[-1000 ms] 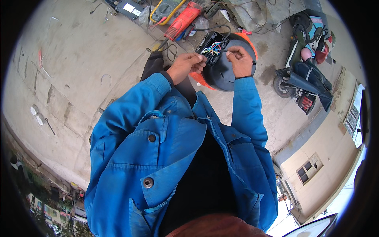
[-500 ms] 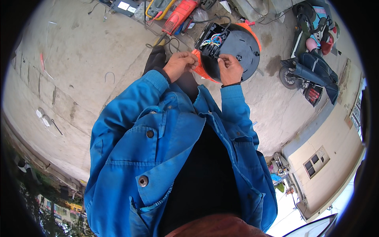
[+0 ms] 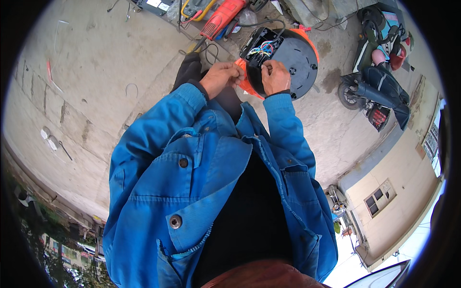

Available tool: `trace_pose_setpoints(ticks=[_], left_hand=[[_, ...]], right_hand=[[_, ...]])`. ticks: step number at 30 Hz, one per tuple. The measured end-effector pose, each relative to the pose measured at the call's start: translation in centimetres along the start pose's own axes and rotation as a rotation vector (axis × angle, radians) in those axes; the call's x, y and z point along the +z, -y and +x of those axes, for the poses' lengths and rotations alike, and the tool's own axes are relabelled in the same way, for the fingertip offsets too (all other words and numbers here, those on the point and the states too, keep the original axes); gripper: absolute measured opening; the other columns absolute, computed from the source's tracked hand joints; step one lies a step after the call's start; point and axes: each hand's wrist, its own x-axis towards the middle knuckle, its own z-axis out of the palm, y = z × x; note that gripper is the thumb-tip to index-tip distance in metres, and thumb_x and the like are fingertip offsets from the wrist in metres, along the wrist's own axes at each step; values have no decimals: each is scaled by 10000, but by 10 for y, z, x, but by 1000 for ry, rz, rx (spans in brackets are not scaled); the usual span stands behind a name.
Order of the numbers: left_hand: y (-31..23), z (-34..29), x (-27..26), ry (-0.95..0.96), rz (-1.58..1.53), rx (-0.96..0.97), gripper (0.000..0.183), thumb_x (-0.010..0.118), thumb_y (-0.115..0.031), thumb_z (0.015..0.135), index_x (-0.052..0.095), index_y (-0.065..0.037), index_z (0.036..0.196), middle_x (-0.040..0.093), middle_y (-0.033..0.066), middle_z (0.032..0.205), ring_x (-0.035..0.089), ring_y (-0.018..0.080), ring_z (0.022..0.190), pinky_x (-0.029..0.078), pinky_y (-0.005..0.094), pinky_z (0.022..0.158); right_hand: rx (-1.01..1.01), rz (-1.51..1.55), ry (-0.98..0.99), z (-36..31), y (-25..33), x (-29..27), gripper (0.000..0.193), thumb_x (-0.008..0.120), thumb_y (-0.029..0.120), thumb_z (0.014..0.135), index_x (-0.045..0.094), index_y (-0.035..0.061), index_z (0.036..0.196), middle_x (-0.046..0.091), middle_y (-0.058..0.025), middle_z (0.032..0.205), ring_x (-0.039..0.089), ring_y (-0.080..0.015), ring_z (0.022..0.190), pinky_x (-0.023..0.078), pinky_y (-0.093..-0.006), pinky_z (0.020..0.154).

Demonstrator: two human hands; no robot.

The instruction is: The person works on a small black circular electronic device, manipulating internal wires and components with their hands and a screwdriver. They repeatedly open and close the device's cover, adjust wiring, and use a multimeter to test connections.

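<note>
An orange machine with a round black base [image 3: 298,60] lies tipped in front of me, its black wiring box [image 3: 250,44] uncovered. Inside the box, a bundle of red, blue, yellow and white wires [image 3: 265,48] is exposed. My right hand [image 3: 276,78] is at the box's near corner over the black base, thumb and fingers closed; what they hold, if anything, is hidden. To the left, my left hand [image 3: 222,78] pinches with its fingertips beside the orange housing [image 3: 246,81]. Anything between those fingertips is too small to make out.
Beyond the machine lie a red power tool [image 3: 222,18] and a yellow-rimmed multimeter [image 3: 196,9]. A dark cable [image 3: 266,20] runs to the box. A parked scooter [image 3: 374,89] stands at right. Small white pieces [image 3: 49,138] and a thin rod [image 3: 66,150] lie on the concrete at left.
My right hand has shifted slightly up and left toward the wiring box, its fingers more curled. My left hand stays almost in place. The whole view has moved a little.
</note>
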Motion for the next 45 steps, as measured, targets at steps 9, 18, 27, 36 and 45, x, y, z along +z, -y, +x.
trace_pose_setpoints(ticks=[9,18,27,36,45], left_hand=[[-2,-1,-3,7,-6,1,191,539,-34,1001,701,14,1089,721,85,1003,670,160,856,562,297,811],[-1,-1,-4,-5,-19,0,182,544,-32,999,695,13,1091,717,88,1004,666,158,849,561,297,808],[1,0,-8,14,-30,17,175,552,-32,991,698,8,1079,719,81,1006,669,152,852,560,295,807],[3,0,-4,-27,-41,47,169,564,-52,978,698,30,1043,740,111,966,673,145,766,581,291,709],[4,0,-3,-14,-18,41,183,552,-58,985,700,30,1047,741,102,949,671,141,757,575,285,686]], right_hand=[[-196,-56,-1,3,0,-5,79,715,86,902,709,75,980,686,-144,981,689,-402,893,553,-503,783],[-116,-79,36,5,-5,-4,101,722,98,905,726,89,1006,689,-145,979,691,-388,887,559,-487,775],[-189,-35,31,4,-2,-5,107,724,46,907,738,47,1013,691,-146,944,706,-314,805,564,-412,739],[-193,-1,22,5,-3,-7,107,735,76,901,724,100,1005,701,-117,969,706,-367,886,566,-477,772],[-154,-90,35,18,-3,-13,73,761,109,876,735,67,931,713,-149,933,701,-377,849,561,-485,773]])
